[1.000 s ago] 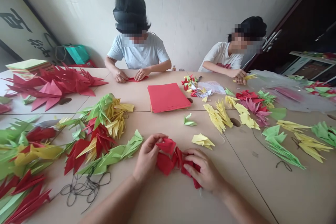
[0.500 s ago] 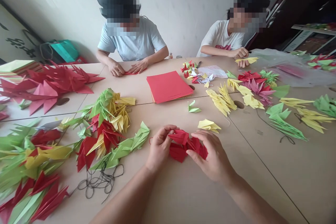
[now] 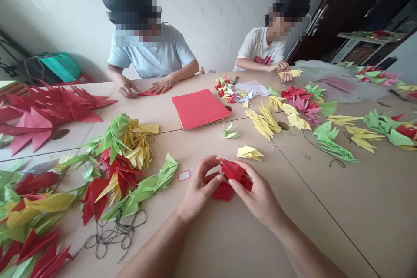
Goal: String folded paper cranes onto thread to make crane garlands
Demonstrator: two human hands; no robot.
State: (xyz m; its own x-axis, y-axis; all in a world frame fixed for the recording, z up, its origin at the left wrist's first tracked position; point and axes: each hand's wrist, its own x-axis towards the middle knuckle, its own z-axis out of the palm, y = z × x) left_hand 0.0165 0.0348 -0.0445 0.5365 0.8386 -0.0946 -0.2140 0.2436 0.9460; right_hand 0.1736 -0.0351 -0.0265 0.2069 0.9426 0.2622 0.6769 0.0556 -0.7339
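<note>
My right hand (image 3: 257,189) holds a red folded-paper piece (image 3: 234,170) between its thumb and fingers, just above the table. Close to its left side, my left hand (image 3: 199,186) is open and curved, thumb and fingers apart; whether its fingertips touch the paper I cannot tell. More red folded paper (image 3: 223,192) shows below and between the hands. A yellow folded piece (image 3: 249,153) lies just beyond them, with a small green folded piece (image 3: 231,132) farther off. A small red-bordered label (image 3: 184,176) lies left of my left hand.
Red paper sheets (image 3: 200,108) are stacked mid-table. Green, red and yellow paper origami (image 3: 130,156) and tangled black cord (image 3: 117,234) spread on the left. Several folded pieces (image 3: 263,121) lie right. Across the table, one person (image 3: 150,52) presses red paper; another (image 3: 263,47) holds a yellow piece.
My left fingers have come off the red piece they were pinching, and my right hand now grips it. The view has turned slightly right.
</note>
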